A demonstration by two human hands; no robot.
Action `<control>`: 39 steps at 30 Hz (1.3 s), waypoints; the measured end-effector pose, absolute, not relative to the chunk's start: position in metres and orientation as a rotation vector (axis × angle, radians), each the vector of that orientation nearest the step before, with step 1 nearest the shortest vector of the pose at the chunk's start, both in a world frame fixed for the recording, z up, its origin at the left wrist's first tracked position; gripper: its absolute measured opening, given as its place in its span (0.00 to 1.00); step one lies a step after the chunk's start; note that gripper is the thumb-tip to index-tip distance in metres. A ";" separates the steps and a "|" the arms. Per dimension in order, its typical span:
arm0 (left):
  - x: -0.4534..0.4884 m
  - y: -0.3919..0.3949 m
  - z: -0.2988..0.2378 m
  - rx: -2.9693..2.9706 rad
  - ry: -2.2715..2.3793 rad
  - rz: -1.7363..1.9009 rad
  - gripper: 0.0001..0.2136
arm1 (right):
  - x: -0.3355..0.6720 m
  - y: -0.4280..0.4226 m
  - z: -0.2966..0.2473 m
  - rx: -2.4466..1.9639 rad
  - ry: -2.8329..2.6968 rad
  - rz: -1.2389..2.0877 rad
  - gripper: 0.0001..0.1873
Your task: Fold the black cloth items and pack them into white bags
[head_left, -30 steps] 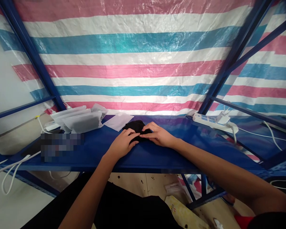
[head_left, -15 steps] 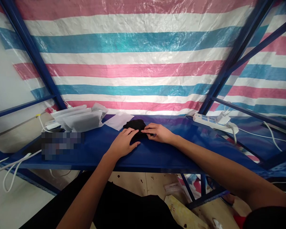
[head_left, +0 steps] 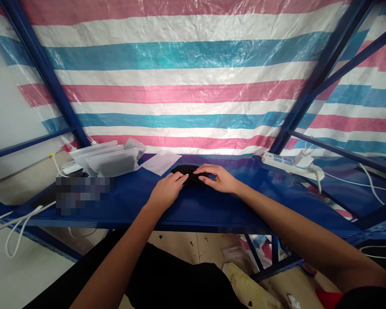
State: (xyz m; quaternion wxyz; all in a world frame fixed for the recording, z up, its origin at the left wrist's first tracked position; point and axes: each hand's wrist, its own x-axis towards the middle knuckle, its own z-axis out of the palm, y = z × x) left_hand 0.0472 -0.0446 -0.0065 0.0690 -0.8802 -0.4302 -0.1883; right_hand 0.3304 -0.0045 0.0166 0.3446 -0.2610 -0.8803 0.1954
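Note:
A folded black cloth [head_left: 193, 181] lies in a small, low bundle on the blue metal shelf top [head_left: 209, 210]. My left hand [head_left: 168, 189] is on the cloth's left side, its fingers closed together and pressing on the fabric; its thumb is hidden. From the right, my right hand [head_left: 221, 178] grips the cloth's edge between bent fingers and thumb. What the cloth is cannot be made out. Just behind it, to the left, a flat whitish translucent bag [head_left: 161, 162] rests on the surface.
Several frosted bags [head_left: 112, 162] with dark contents stand at the back left, beside white cables [head_left: 22, 223]. A white power strip [head_left: 278, 161] with plugs sits at the right. Blue posts [head_left: 46, 73] frame a striped plastic sheet [head_left: 180, 92]. A yellowish box [head_left: 247, 285] lies below.
The black cloth has become flatter and wider, and its left part has shifted right. My left thumb has tucked in out of sight; my right hand has moved slightly right, its thumb now showing.

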 end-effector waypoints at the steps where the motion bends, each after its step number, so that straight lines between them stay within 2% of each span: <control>1: 0.045 -0.042 -0.006 -2.684 -1.297 -0.583 0.23 | 0.332 -0.008 0.019 -0.659 -2.324 0.445 0.19; 4: 0.037 -0.034 -0.004 -2.829 -1.244 -0.680 0.23 | 0.335 -0.013 0.021 -0.624 -2.410 0.362 0.27; 9: 0.029 -0.023 0.001 -3.007 -1.283 -0.963 0.20 | 0.333 -0.007 0.013 -0.768 -2.305 0.545 0.21; 14: 0.030 -0.023 0.010 -3.022 -1.496 -1.224 0.14 | 0.327 0.003 0.008 -0.977 -2.108 0.921 0.26; 17: 0.031 -0.021 0.012 -3.036 -1.564 -1.285 0.15 | 0.323 0.006 0.006 -1.048 -2.117 0.917 0.24; 23: 0.040 -0.004 0.009 -2.993 -1.800 -1.170 0.15 | 0.313 0.000 0.012 -0.799 -2.239 0.115 0.15; 26: 0.044 0.003 0.008 -2.923 -1.905 -1.092 0.14 | 0.313 -0.008 0.014 -0.656 -2.361 -0.075 0.18; 31: 0.049 -0.002 0.009 -2.770 -1.961 -1.091 0.11 | 0.317 -0.006 0.009 -0.609 -2.536 -0.008 0.24; 35: 0.052 -0.017 0.014 -2.566 -1.618 -1.037 0.04 | 0.316 0.004 0.010 -0.652 -2.492 0.163 0.21; 39: 0.060 -0.038 0.018 -2.645 -1.319 -0.737 0.12 | 0.316 0.011 0.013 -0.729 -2.440 0.325 0.21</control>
